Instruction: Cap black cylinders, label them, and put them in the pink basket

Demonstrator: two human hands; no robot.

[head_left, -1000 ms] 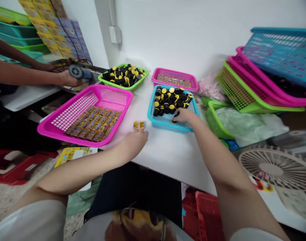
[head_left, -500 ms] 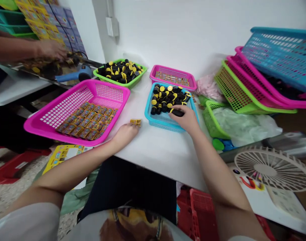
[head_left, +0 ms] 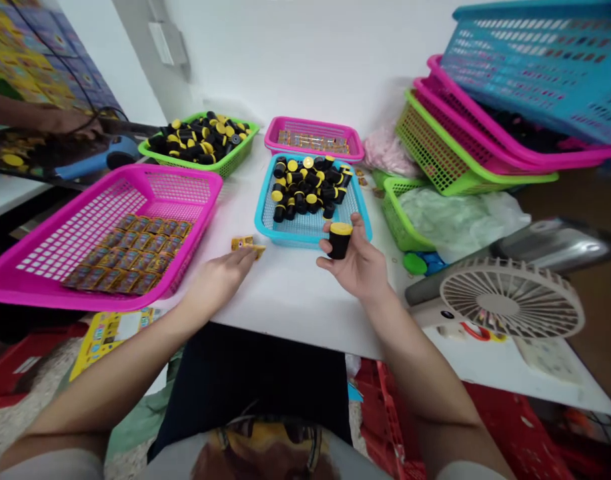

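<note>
My right hand holds a small black canister with a yellow lid upright between thumb and fingers, just in front of the blue basket. Several more black-and-yellow canisters lie heaped in that basket. Over the white table, the fingertips of my left hand pinch a small yellow printed sleeve. Another yellow printed piece lies right beside it. To the left, a large pink basket contains rows of small printed pieces.
A green basket of canisters and a pink basket of wrapped pieces stand at the back. Stacked baskets, a plastic bag and a fan crowd the right. A co-worker's arm reaches in beside a blue tool.
My right hand has lifted a canister out of the blue basket and brought it nearer, yellow lid up. At my left fingertips, one yellow piece now sits apart from another. The view has shifted right.
</note>
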